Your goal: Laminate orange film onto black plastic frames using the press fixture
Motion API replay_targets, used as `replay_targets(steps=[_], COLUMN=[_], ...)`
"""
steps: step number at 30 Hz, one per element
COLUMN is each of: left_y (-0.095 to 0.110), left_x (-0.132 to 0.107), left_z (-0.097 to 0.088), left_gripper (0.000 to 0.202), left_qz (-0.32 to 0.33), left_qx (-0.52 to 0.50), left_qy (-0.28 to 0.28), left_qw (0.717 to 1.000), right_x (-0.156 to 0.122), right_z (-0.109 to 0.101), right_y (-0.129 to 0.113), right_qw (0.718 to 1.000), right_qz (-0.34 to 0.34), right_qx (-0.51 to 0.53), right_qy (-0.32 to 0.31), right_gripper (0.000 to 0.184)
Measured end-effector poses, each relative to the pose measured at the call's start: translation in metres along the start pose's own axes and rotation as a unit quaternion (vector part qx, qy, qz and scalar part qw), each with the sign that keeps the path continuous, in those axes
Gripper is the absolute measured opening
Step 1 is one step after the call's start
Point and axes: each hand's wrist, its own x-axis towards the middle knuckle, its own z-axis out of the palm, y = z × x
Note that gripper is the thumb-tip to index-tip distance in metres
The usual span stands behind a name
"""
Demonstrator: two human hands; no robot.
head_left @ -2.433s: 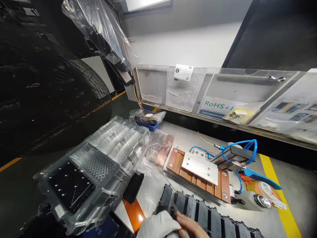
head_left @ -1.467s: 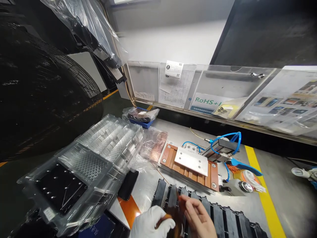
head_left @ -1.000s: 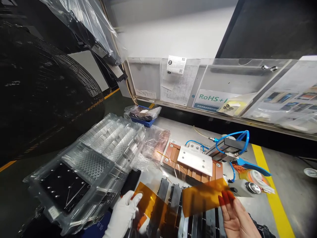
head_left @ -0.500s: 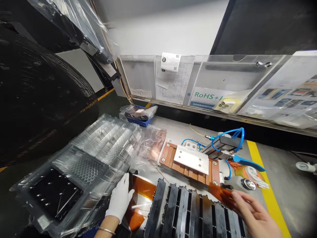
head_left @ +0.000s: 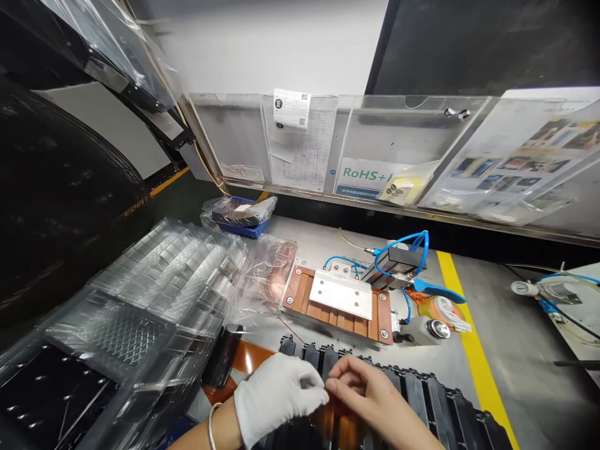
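Observation:
My left hand, in a white glove, and my bare right hand meet fingertip to fingertip over a row of black slotted parts at the near edge of the bench. Both are closed in a pinch around a small bit of amber film, which shows orange under my right palm. More amber film lies flat on the bench just left of my gloved hand. A small black part rests beside it.
A copper-coloured fixture with a metal plate and blue air hoses sits behind the black parts. Clear bagged trays fill the left. A tape roll, a yellow floor line and a document-covered acrylic panel lie beyond.
My hands, which had stretched a long strip of amber film apart, have come together over the black parts. The view has shifted right and down.

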Motion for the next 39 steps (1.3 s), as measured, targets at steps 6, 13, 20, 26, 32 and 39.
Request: replay_targets(steps=[6,13,20,26,32,39], left_y=[-0.013,-0.021,-0.030,-0.046,-0.039,-0.037], left_x=[0.019,0.051,0.114,0.169,0.180,0.182], left_z=[-0.014,-0.025,-0.035,-0.040,-0.045,-0.046], left_gripper=[0.020,0.026,0.024,0.024,0.027,0.026], left_qz=[-0.089,-0.120,-0.112,-0.115,-0.114,-0.123], left_qx=[-0.133,-0.246,-0.209,-0.165,-0.117,-0.105], left_qy=[0.098,0.111,0.067,0.065,0.085,0.093], left_qw=[0.982,0.955,0.969,0.977,0.983,0.982], right_x=[-0.012,-0.005,0.040,0.076,0.088,0.092], right_z=[-0.037,-0.053,-0.090,-0.113,-0.119,-0.123], right_y=[0.028,0.046,0.060,0.058,0.053,0.049], right_qw=[0.993,0.939,0.937,0.943,0.941,0.945], right_qz=[0.026,0.027,0.027,0.046,0.065,0.078], right_qx=[0.109,0.244,0.215,0.176,0.171,0.153], right_qy=[0.041,0.241,0.274,0.280,0.283,0.280], right_gripper=[0.043,0.045,0.047,0.045,0.040,0.036])
